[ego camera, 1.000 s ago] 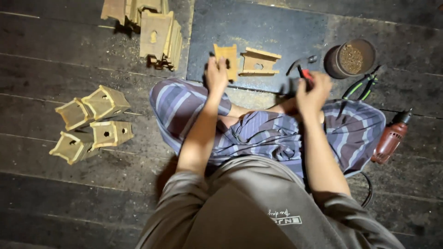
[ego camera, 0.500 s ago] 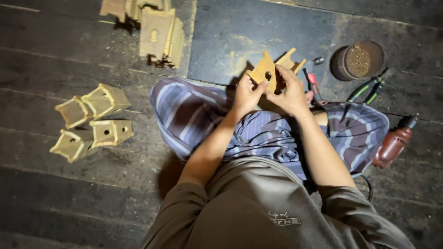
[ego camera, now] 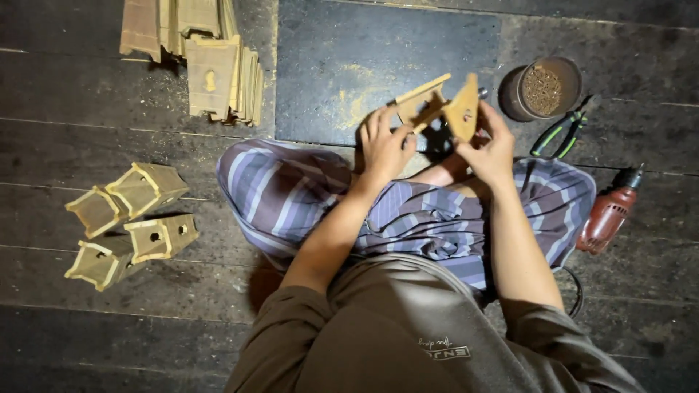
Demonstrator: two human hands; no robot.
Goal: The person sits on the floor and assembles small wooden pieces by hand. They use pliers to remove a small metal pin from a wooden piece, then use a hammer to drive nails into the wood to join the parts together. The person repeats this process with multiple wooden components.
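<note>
Left hand [ego camera: 384, 143] and right hand [ego camera: 489, 149], both closed on a partly assembled wooden piece [ego camera: 439, 108], above the dark mat [ego camera: 328, 65].

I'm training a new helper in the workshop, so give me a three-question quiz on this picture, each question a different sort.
1. True or false: both hands hold the wooden piece off the floor.
2. How many finished wooden boxes lie on the floor on the left hand's side? A) two B) four C) six
3. Fill in: the red drill lies beside the person's ____ knee.

Key
1. True: the left hand and the right hand grip it above the dark mat.
2. B, four.
3. Right; the pliers and the round tin lie further up that side.
</note>
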